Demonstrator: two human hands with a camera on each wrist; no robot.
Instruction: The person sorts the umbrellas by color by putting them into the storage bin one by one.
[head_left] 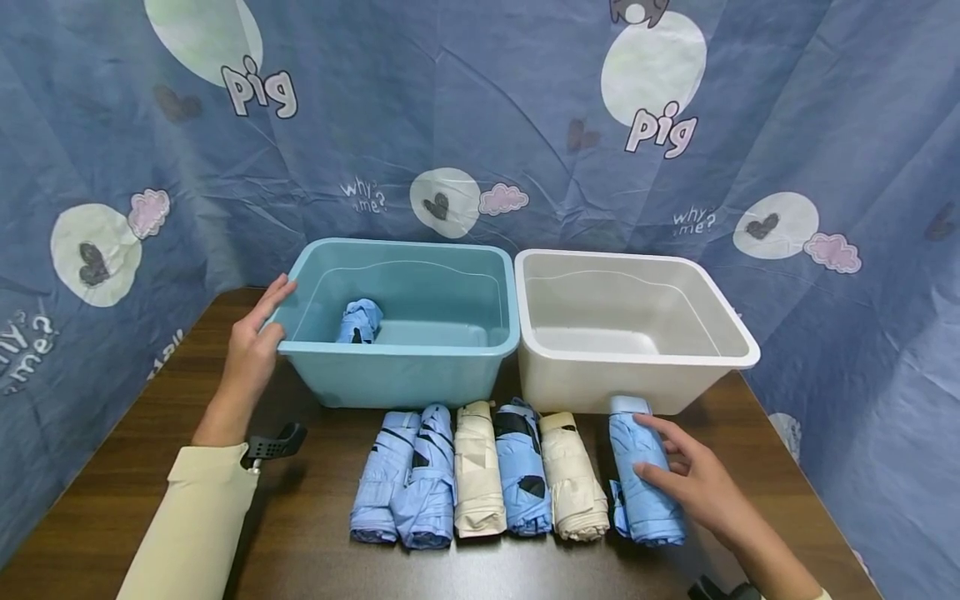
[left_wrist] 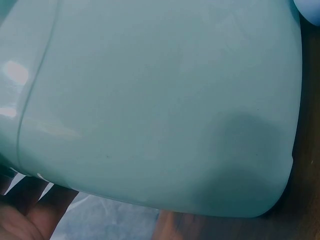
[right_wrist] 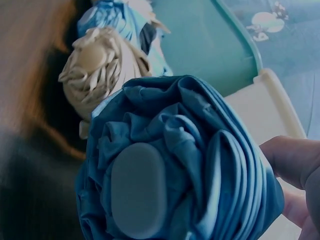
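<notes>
My left hand grips the left rim of a teal plastic bin, its fingertips reaching over the edge. Inside that bin lies a blue folded umbrella. My right hand holds the rightmost blue folded umbrella, thumb and fingers on its upper side. The right wrist view shows the oval end cap of this umbrella facing the camera. To its left are a cream folded umbrella, a blue one, another cream one and two more blue ones side by side.
A white bin stands against the right side of the teal one, at the back of the dark wooden table. Behind both hangs a blue printed curtain. The umbrellas lie in a row before the bins.
</notes>
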